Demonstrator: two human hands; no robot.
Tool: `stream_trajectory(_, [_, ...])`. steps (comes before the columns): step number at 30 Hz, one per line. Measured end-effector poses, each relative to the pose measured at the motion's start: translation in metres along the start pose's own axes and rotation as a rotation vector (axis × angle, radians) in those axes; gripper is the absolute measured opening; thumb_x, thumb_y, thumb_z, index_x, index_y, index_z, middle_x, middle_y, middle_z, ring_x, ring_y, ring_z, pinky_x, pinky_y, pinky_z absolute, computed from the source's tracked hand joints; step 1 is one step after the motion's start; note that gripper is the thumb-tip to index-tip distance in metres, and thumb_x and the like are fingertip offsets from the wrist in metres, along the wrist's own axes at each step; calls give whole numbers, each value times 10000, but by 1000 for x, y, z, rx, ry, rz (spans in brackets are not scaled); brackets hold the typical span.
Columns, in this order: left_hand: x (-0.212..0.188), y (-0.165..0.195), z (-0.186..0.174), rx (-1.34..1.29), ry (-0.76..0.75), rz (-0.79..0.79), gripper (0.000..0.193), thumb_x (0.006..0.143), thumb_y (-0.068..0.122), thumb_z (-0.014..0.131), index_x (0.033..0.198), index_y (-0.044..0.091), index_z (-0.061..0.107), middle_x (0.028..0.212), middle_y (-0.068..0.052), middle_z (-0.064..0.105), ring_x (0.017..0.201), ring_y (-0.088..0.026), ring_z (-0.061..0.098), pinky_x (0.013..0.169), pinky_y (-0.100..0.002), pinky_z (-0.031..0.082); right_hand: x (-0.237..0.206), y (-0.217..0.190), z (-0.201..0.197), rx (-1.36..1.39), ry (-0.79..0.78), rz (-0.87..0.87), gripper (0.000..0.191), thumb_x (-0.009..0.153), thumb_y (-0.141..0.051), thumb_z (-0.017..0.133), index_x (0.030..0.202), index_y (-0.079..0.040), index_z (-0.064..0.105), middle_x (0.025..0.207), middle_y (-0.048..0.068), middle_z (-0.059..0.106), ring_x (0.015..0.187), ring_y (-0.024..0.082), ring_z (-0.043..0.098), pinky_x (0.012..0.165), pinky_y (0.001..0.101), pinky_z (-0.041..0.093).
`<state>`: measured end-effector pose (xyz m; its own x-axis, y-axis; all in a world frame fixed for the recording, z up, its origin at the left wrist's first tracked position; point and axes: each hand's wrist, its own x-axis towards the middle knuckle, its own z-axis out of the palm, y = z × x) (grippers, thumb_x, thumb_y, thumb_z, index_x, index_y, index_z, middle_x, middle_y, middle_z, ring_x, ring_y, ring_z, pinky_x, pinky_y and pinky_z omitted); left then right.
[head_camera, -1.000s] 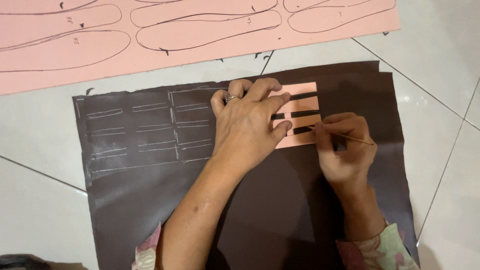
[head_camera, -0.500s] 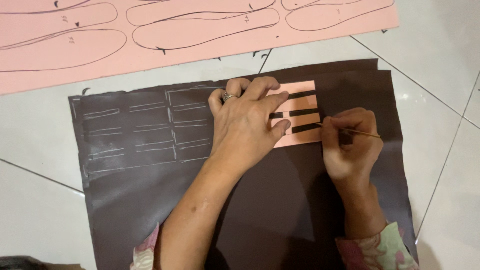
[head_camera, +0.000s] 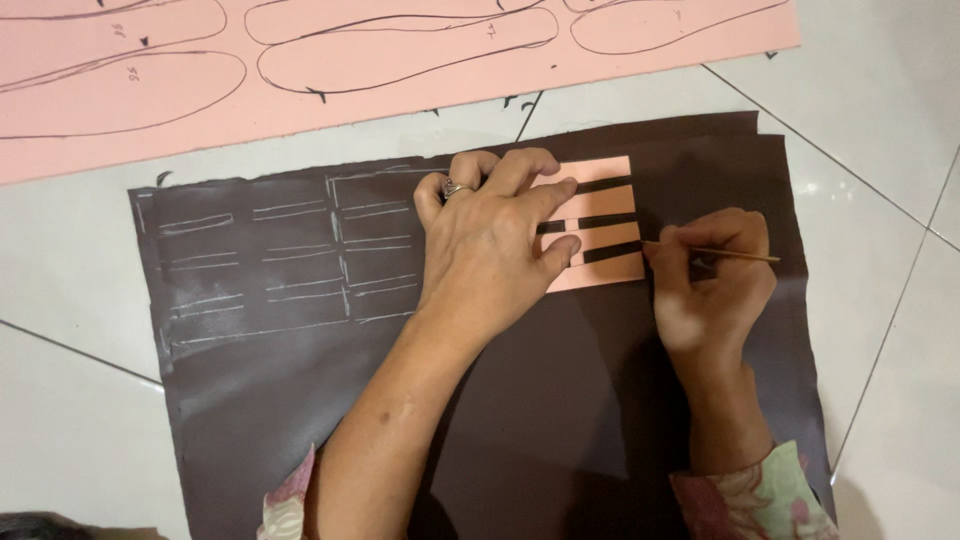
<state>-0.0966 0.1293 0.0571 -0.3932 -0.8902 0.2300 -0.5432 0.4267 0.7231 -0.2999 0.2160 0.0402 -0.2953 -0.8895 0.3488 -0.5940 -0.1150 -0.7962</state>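
We see the left hand (head_camera: 490, 245) pressed flat, fingers spread, on a pink slotted template (head_camera: 600, 235) that lies on the dark brown sheet (head_camera: 560, 400), the palm hiding the template's left part. The right hand (head_camera: 715, 285) pinches a thin stick-like marking tool (head_camera: 735, 255) at the template's right edge; its tip is hard to make out. The pink board (head_camera: 400, 90) with drawn sole outlines is cut off at the top.

Bare floor tile (head_camera: 880, 130) lies open right of the dark sheet (head_camera: 520, 420), while the pink board (head_camera: 400, 90) blocks the far side.
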Motion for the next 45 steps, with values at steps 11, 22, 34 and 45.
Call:
stream_trajectory(11, [-1, -1, -3, -33, 7, 21, 352, 768, 81, 735, 1105, 162, 796, 1242, 38, 647, 1074, -235, 523, 989, -515, 313, 2, -1, -2, 483, 126, 77, 223, 1108, 144, 611, 1141, -21, 465, 982, 129, 650, 818, 156, 682, 787, 292, 614])
stream_trajectory(22, [-2, -2, 0, -34, 46, 29, 353, 772, 33, 701, 1089, 155, 795, 1231, 27, 660, 1074, -244, 538, 999, -524, 305, 3, 0, 2, 345, 140, 53, 182, 1146, 39, 499, 1298, 0, 590, 1182, 143, 692, 1028, 189, 706, 958, 320, 616])
stream_trajectory(34, [6, -19, -6, -495, 691, -101, 156, 925, -96, 636, 950, 43, 701, 937, -6, 596, 724, -68, 479, 639, -210, 390, 30, -17, 2, -327, -206, -291, 498, 904, -60, 722, 1383, -8, 595, 1428, 177, 578, 1334, 328, 559, 1127, 462, 445])
stream_trajectory(45, [5, -28, -3, -621, 646, -187, 118, 961, -55, 607, 934, 29, 685, 773, 76, 564, 672, 2, 428, 598, -190, 340, 27, -11, -1, -450, -125, -110, 447, 942, -220, 789, 1321, -16, 667, 1418, 154, 566, 1297, 351, 517, 1109, 458, 405])
